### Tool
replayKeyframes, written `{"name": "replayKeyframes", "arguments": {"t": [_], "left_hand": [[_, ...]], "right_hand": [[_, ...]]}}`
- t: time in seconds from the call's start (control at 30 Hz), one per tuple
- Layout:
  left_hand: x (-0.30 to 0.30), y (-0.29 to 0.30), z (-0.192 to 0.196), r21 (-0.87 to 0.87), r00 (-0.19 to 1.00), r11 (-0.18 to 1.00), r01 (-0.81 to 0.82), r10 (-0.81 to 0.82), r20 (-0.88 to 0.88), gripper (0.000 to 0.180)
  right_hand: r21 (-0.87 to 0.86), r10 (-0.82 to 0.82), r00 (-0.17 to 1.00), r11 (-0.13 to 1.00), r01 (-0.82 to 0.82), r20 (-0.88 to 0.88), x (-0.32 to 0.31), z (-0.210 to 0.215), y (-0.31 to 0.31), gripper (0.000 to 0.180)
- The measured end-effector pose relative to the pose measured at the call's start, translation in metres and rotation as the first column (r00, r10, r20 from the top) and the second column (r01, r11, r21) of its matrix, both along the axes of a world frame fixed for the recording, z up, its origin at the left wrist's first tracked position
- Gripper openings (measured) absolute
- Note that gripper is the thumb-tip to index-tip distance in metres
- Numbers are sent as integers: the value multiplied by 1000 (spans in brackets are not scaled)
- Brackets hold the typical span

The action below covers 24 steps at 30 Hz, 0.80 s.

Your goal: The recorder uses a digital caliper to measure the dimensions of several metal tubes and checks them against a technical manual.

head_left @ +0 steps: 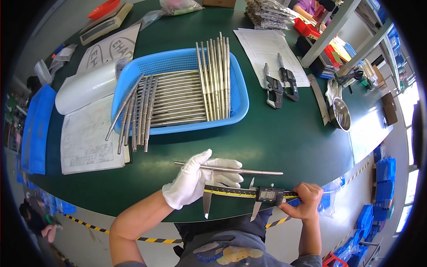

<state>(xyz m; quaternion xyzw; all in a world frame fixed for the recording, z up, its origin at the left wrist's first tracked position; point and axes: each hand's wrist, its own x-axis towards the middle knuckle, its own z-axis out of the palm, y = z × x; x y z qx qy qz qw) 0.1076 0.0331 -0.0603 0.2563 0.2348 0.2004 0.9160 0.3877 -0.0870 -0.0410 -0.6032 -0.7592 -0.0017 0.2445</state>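
My left hand (186,181), in a white glove, grips a slim stepped metal shaft (253,171) between thumb and fingers, above the table's near edge. The shaft lies roughly level and points right. My bare right hand (307,201) is closed round the right end of a digital caliper (269,195). The caliper's jaws are spread apart, below the shaft and clear of it. Its left jaw end is close to my gloved fingers. Beyond my hands stands a blue plastic basket (187,129) with many similar shafts (178,95) lying crosswise and lengthwise; several lean over its left front rim.
Two digital micrometers (274,91) lie right of the basket by printed sheets (255,49). Farther right are a flat metal strip (318,98) and a steel bowl (340,115). Drawings (89,142) and a plastic-wrapped roll (86,86) lie left. Another person (307,9) sits across the table.
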Motion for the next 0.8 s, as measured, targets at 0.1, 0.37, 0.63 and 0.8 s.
{"name": "replayKeyframes", "arguments": {"t": [0.1,0.37,0.63,0.8], "left_hand": [[0,-1,5,-2,1000,1000,-2,2,-30,67],[0,-1,1,-10,1000,1000,-8,8,-12,65],[2,-2,0,-39,1000,999,-13,14,12,62],[2,-2,1,-25,1000,1000,-13,13,3,63]], "right_hand": [[4,-4,1000,1000,4,-4,-1,-1,1,48],[-15,4,1000,1000,-4,-13,-2,-2,2,48],[-33,-4,1000,999,4,5,-1,-2,1,48],[-24,1,1000,1000,-1,2,-2,-3,0,48]]}}
